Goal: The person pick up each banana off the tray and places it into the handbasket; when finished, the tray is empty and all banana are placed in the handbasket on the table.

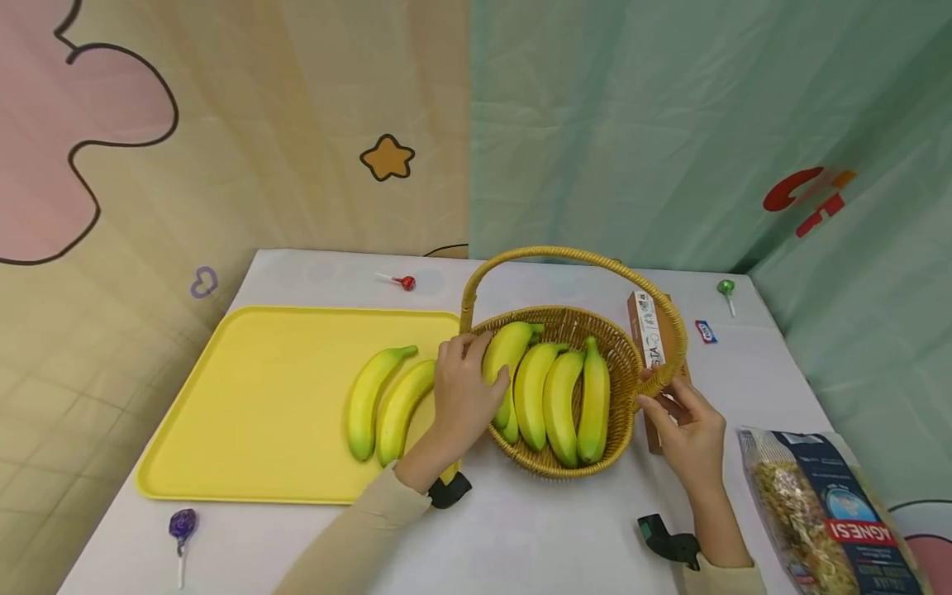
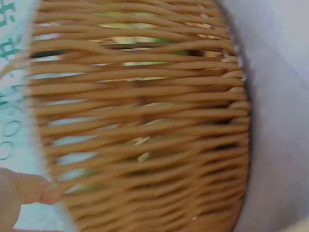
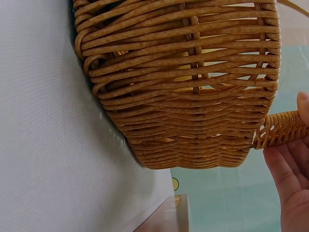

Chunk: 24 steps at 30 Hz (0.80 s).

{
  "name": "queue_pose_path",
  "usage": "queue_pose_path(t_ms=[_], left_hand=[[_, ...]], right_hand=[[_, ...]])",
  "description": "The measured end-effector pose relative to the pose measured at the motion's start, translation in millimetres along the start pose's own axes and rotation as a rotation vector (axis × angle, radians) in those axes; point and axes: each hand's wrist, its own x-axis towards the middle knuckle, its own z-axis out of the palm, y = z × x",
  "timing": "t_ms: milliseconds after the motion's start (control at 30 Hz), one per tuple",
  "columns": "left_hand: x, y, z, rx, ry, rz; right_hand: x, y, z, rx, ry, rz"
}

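Reaching into the wicker basket (image 1: 628,364), the left hand (image 1: 464,392) has its fingers curled over the leftmost banana (image 1: 504,351), thumb against its side, so it grips that fruit where it lies at the basket's left rim. Three more bananas (image 1: 561,401) lie side by side next to it inside the basket, stems pointing away from the person. The right hand (image 1: 692,430) pinches the base of the basket's handle (image 1: 573,254) on the right side; in the right wrist view the thumb tip (image 3: 303,107) and the palm sit on either side of the braided handle end, with the woven wall filling most of the picture. The basket stands on the white table (image 1: 521,529), its left edge just beside the yellow tray (image 1: 260,397). Two bananas (image 1: 383,401) lie on the tray near its right end, touching each other. A narrow box (image 1: 645,326) lies behind the basket's right side. A bag of pasta (image 1: 818,512) sits at the table's right corner, and lollipops (image 1: 182,529) are scattered about the table.
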Motion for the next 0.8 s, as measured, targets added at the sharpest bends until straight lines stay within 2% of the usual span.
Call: queue_pose_path(t_ms=[67,167,267,433,533,633,733,800], left_hand=[[-3.2,-0.8,-16.0,-0.042,-0.008,-0.014],[-7.2,-11.6,-39.0,-0.1,-0.003,-0.052],[-9.3,-34.6,-59.5,-0.126,0.028,-0.118],[-14.8,-78.6,-86.9,-0.117,0.067,-0.275],[-20.7,-97.6,-96.1,-0.099,0.072,-0.342],[-25.7,-109.3,-99.0,-0.09,0.056,-0.382],[-29.4,-117.8,-96.7,-0.095,0.004,-0.424],[-30.9,-123.2,-94.5,-0.1,-0.066,-0.469]], right_hand=[[0.2,0.1,-0.1,0.011,-0.001,-0.014],[0.6,1.3,-0.1,0.035,-0.005,-0.035],[0.6,2.0,-0.1,0.041,-0.009,-0.035],[1.5,0.3,-1.0,0.025,-0.007,-0.026],[1.8,-0.4,-1.4,0.022,-0.007,-0.022],[1.7,-1.0,-1.2,0.023,-0.008,-0.022],[1.2,-1.3,-0.4,0.027,-0.009,-0.025],[0.9,-1.2,0.2,0.028,-0.01,-0.027]])
